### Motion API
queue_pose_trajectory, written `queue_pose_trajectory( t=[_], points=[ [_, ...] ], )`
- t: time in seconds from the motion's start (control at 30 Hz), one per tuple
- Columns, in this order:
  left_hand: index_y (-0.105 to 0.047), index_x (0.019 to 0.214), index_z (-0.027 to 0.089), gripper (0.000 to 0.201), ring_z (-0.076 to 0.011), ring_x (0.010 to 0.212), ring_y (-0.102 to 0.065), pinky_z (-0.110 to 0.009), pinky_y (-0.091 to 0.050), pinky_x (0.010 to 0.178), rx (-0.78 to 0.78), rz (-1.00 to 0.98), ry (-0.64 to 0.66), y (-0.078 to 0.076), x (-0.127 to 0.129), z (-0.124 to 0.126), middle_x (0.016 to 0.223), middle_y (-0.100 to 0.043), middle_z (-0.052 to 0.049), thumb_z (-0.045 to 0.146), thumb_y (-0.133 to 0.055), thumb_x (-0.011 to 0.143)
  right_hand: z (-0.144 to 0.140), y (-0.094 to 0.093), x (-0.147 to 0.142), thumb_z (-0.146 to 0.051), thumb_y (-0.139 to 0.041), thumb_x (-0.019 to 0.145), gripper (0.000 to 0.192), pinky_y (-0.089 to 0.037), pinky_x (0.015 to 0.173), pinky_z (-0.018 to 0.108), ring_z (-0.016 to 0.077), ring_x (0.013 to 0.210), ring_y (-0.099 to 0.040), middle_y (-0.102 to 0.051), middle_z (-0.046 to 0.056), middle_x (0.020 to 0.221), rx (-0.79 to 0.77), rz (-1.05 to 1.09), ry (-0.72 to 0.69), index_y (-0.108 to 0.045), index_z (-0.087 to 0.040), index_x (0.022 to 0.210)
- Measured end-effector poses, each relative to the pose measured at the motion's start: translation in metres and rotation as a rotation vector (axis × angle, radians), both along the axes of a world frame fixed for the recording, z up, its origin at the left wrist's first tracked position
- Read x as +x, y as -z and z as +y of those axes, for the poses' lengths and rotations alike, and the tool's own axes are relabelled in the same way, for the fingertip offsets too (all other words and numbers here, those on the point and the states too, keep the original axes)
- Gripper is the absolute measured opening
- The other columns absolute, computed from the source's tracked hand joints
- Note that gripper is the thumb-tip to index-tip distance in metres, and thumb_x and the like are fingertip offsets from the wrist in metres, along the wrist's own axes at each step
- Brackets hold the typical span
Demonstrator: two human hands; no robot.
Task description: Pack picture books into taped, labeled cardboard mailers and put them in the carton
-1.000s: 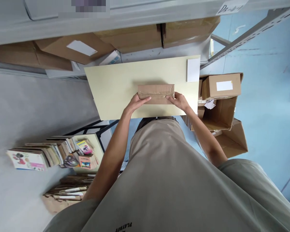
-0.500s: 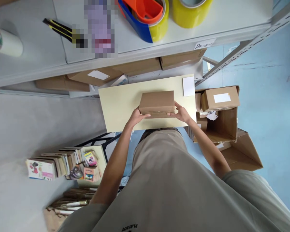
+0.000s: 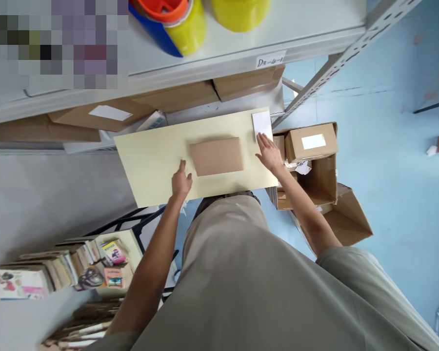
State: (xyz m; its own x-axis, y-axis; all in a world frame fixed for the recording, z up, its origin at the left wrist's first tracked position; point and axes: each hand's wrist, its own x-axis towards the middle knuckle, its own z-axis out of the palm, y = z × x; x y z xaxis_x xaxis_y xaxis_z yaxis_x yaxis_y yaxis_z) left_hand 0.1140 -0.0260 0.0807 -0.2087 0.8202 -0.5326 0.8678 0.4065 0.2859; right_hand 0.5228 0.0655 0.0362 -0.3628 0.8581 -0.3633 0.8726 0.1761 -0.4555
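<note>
A small brown cardboard box lies flat on the pale yellow tabletop, with neither hand on it. My left hand hovers open just left of the box near the table's front edge. My right hand is open to the right of the box, fingers stretched toward a white slip of paper at the table's far right corner.
A grey shelf above holds yellow tape rolls and a dispenser. Cardboard boxes stand on the blue floor at right, more boxes under the shelf. Stacks of books sit at lower left.
Both hands turned the box over, laid it flat on the table and let go. My left hand drew back to the left; my right hand moved right toward the white paper.
</note>
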Motion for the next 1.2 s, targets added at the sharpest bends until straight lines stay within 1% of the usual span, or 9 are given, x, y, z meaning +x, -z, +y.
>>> queue_pose_trajectory(
  t=[0.1,0.2,0.33,0.47,0.67,0.83,0.97,1.1,1.2],
  points=[
    [-0.04,0.19,0.021,0.089,-0.0382,0.16,-0.072,-0.06,-0.053,0.139,0.166,-0.03,-0.082,-0.006,-0.009,0.016,0.184,-0.059,-0.019,0.02,-0.064,0.104,0.048,0.007,0.026,-0.021,-0.078,0.105,0.099,-0.031,0.154,0.065,0.04,0.188,-0.03,-0.03,0.022,0.2,0.016,-0.075,0.002,-0.032,-0.007,0.192],
    [-0.042,0.188,0.021,0.086,-0.0369,0.171,-0.06,-0.061,-0.046,0.145,0.282,-0.106,-0.039,-0.01,0.0,0.038,0.185,-0.058,-0.019,0.029,-0.065,0.106,0.095,0.021,0.032,-0.034,-0.087,0.103,0.107,-0.033,0.152,0.068,0.0445,0.187,-0.031,-0.03,0.024,0.2,-0.009,-0.121,-0.061,-0.033,-0.01,0.192],
    [-0.043,0.187,0.017,0.08,-0.0365,0.179,-0.049,-0.058,-0.038,0.15,0.345,-0.194,0.087,-0.014,0.033,0.063,0.19,-0.051,-0.021,0.047,-0.063,0.114,0.141,0.039,0.022,-0.062,-0.091,0.099,0.122,-0.037,0.148,0.068,0.0508,0.185,-0.032,-0.032,0.03,0.197,-0.038,-0.174,-0.17,-0.033,-0.008,0.191],
    [-0.043,0.187,0.024,0.079,-0.0359,0.179,-0.05,-0.057,-0.039,0.15,0.379,-0.259,0.165,-0.019,0.069,0.072,0.191,-0.051,-0.017,0.061,-0.056,0.119,0.165,0.05,0.012,-0.075,-0.088,0.096,0.12,-0.042,0.142,0.069,0.0556,0.172,-0.048,-0.048,0.034,0.184,-0.025,-0.244,-0.227,-0.044,-0.006,0.183],
    [-0.046,0.186,0.025,0.082,-0.0352,0.175,-0.055,-0.054,-0.042,0.149,0.383,-0.327,0.191,-0.027,0.098,0.069,0.188,-0.055,-0.016,0.073,-0.052,0.119,0.163,0.045,0.013,-0.064,-0.082,0.105,0.093,-0.046,0.137,0.068,0.0518,0.162,-0.056,-0.056,0.033,0.175,0.043,-0.211,-0.252,-0.057,-0.002,0.17],
    [-0.048,0.184,0.022,0.083,-0.036,0.174,-0.057,-0.055,-0.043,0.149,0.372,-0.323,0.198,-0.028,0.105,0.066,0.186,-0.058,-0.018,0.074,-0.05,0.119,0.136,0.03,0.017,-0.048,-0.081,0.11,0.09,-0.036,0.144,0.07,0.0491,0.172,-0.044,-0.044,0.038,0.186,0.088,-0.124,-0.248,-0.048,0.003,0.177],
    [-0.051,0.182,0.022,0.08,-0.0349,0.174,-0.057,-0.055,-0.043,0.149,0.373,-0.324,0.225,-0.029,0.113,0.069,0.185,-0.06,-0.017,0.072,-0.048,0.121,0.108,0.021,0.021,-0.043,-0.085,0.106,0.093,-0.034,0.147,0.07,0.0478,0.182,-0.035,-0.034,0.034,0.195,0.001,-0.114,-0.342,-0.047,-0.001,0.18],
    [-0.051,0.183,0.023,0.074,-0.0338,0.175,-0.055,-0.054,-0.041,0.15,0.345,-0.346,0.249,-0.032,0.129,0.077,0.186,-0.059,-0.016,0.065,-0.051,0.121,0.092,0.012,0.026,-0.027,-0.059,0.115,0.057,-0.044,0.142,0.061,0.0416,0.173,-0.051,-0.049,0.027,0.19,-0.09,-0.176,-0.345,-0.065,-0.006,0.168],
    [-0.049,0.184,0.025,0.07,-0.0333,0.178,-0.051,-0.054,-0.039,0.151,0.295,-0.357,0.263,-0.035,0.144,0.086,0.189,-0.055,-0.013,0.056,-0.053,0.121,0.09,0.008,0.029,-0.032,-0.056,0.116,0.056,-0.048,0.138,0.062,0.044,0.164,-0.058,-0.056,0.023,0.185,-0.111,-0.195,-0.317,-0.07,-0.013,0.167]
  ],
)
